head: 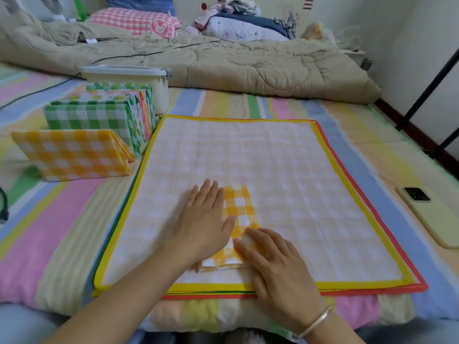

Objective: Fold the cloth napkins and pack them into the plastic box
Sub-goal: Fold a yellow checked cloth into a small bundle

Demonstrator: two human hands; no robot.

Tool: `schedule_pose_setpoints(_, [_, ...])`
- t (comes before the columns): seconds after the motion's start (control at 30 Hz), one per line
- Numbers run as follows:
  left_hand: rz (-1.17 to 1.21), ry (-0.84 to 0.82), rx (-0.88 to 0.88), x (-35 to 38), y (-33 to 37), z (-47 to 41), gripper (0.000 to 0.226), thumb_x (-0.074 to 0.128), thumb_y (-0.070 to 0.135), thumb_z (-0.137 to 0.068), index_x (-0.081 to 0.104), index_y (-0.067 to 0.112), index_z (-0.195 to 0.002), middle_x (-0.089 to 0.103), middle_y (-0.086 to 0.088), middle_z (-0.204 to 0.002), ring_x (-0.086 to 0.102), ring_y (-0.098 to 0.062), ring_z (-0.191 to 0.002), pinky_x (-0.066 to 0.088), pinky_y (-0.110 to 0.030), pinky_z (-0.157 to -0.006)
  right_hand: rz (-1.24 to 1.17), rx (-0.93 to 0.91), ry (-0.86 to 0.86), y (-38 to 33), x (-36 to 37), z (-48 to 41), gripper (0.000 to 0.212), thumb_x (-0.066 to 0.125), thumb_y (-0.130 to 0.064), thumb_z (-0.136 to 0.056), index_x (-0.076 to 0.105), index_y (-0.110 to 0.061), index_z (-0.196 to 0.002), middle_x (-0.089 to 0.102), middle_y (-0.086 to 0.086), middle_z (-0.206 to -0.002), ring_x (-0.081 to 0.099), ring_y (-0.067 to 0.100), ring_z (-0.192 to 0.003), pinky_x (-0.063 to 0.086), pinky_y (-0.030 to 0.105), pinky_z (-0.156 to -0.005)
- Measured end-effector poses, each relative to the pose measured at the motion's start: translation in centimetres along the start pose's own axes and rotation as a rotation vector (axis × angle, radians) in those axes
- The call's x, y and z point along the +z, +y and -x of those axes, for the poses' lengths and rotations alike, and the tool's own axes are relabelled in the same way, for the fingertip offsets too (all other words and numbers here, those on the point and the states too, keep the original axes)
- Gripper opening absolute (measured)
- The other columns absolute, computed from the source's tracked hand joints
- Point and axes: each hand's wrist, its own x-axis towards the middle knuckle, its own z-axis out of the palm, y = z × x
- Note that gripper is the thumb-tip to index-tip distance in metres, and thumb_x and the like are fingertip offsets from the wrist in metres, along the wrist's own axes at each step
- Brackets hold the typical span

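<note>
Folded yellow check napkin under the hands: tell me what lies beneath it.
The napkin lies on a spread cloth with a yellow border. Below that, only red and green edges of further cloths show; their faces are covered.

Low in the frame's center, a left hand (207, 217) and right hand (275, 264) press flat on a folded yellow checked napkin (239, 214) atop spread napkins (285, 170). Folded napkins (99, 117) and a plastic box (129, 75) sit at upper left.
</note>
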Motion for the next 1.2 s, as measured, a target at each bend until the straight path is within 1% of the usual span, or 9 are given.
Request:
schedule_pose_setpoints(0.17, [-0.021,0.046,0.012,2.6,-0.6,0.9,0.092,-0.025,0.061,-0.083,-0.006,0.009,-0.157,-0.014,-0.008,-0.165,-0.017,-0.023,-0.152,-0.005,-0.045,-0.125,-0.128,0.080,0.052,0.8,-2.0,-3.9,0.043,0.035,-0.035,-0.084,0.070,-0.029,-0.109,0.063,-0.007,-0.104,0.054,0.016,-0.095,0.052,0.037,-0.074])
schedule_pose_setpoints(0.23, [-0.052,0.086,0.023,3.2,-0.6,1.0,0.090,-0.021,0.057,-0.094,0.015,0.003,-0.156,0.011,-0.015,-0.164,0.006,-0.030,-0.154,0.013,-0.050,-0.124,-0.107,0.127,0.046,1.1,-2.1,-6.7,0.062,0.022,-0.038,-0.081,0.062,-0.020,-0.126,0.060,-0.001,-0.126,0.052,0.023,-0.116,0.049,0.042,-0.093])
schedule_pose_setpoints(0.3, [-0.074,0.136,0.018,3.9,-0.7,1.0,0.083,-0.010,0.051,-0.101,0.031,-0.001,-0.152,0.028,-0.018,-0.159,0.022,-0.033,-0.150,0.026,-0.054,-0.119,-0.012,0.135,-0.104,1.2,-1.4,-9.0,0.086,0.002,-0.042,-0.075,0.026,-0.013,-0.153,0.020,0.003,-0.161,0.016,0.019,-0.149,0.015,0.035,-0.121])
schedule_pose_setpoints(0.37, [-0.067,0.140,0.010,4.4,-0.7,0.9,0.078,-0.002,0.049,-0.102,0.031,-0.001,-0.152,0.028,-0.018,-0.159,0.022,-0.032,-0.151,0.025,-0.054,-0.120,0.077,0.143,-0.267,1.3,0.0,-9.8,0.092,-0.013,-0.045,-0.070,-0.001,-0.014,-0.156,-0.009,0.001,-0.163,-0.011,0.013,-0.149,-0.008,0.032,-0.121])
schedule_pose_setpoints(0.53, [-0.093,0.094,0.020,3.5,-0.4,0.8,0.086,-0.006,0.053,-0.089,0.011,0.005,-0.158,0.008,-0.014,-0.166,0.003,-0.027,-0.154,0.004,-0.049,-0.124,0.090,0.206,-0.371,2.3,1.7,-9.7,0.092,-0.019,-0.056,-0.071,-0.004,-0.024,-0.156,-0.013,-0.007,-0.162,-0.016,0.013,-0.148,-0.012,0.039,-0.120])
schedule_pose_setpoints(0.67, [-0.074,0.105,0.012,3.1,-0.4,0.9,0.089,-0.009,0.055,-0.085,0.009,0.007,-0.159,0.007,-0.013,-0.166,0.003,-0.025,-0.154,0.001,-0.047,-0.124,0.110,0.225,-0.175,2.0,0.7,-9.4,0.076,0.011,-0.054,-0.084,0.040,-0.024,-0.147,0.035,-0.001,-0.155,0.027,0.028,-0.145,0.016,0.040,-0.116])
schedule_pose_setpoints(0.73, [-0.061,0.124,-0.008,3.3,-0.4,0.9,0.087,-0.003,0.055,-0.088,0.015,0.007,-0.158,0.014,-0.013,-0.165,0.009,-0.026,-0.154,0.005,-0.047,-0.124,0.219,0.257,0.142,1.2,-0.2,-8.1,0.043,0.038,-0.038,-0.087,0.069,-0.018,-0.109,0.067,0.004,-0.107,0.061,0.033,-0.103,0.042,0.041,-0.084])
schedule_pose_setpoints(0.93, [-0.049,0.118,-0.116,2.6,0.7,1.2,0.093,-0.010,0.057,-0.082,0.011,0.008,-0.159,0.010,-0.012,-0.166,0.005,-0.025,-0.154,0.003,-0.047,-0.124,0.000,0.621,-0.224,-0.2,-3.1,-5.2,0.033,0.043,-0.056,-0.093,0.052,-0.027,-0.106,0.067,-0.004,-0.101,0.062,0.025,-0.097,0.044,0.033,-0.073])
schedule_pose_setpoints(1.2, [0.280,0.226,-0.445,0.7,0.8,0.5,0.076,0.020,0.056,-0.097,0.011,0.013,-0.159,0.005,-0.008,-0.167,0.006,-0.026,-0.152,0.003,-0.043,-0.122,-0.787,0.513,0.130,-1.2,-1.9,-5.8,0.045,0.060,-0.003,-0.087,0.050,-0.037,-0.114,0.066,-0.002,-0.086,0.067,0.019,-0.067,0.056,0.051,-0.063])
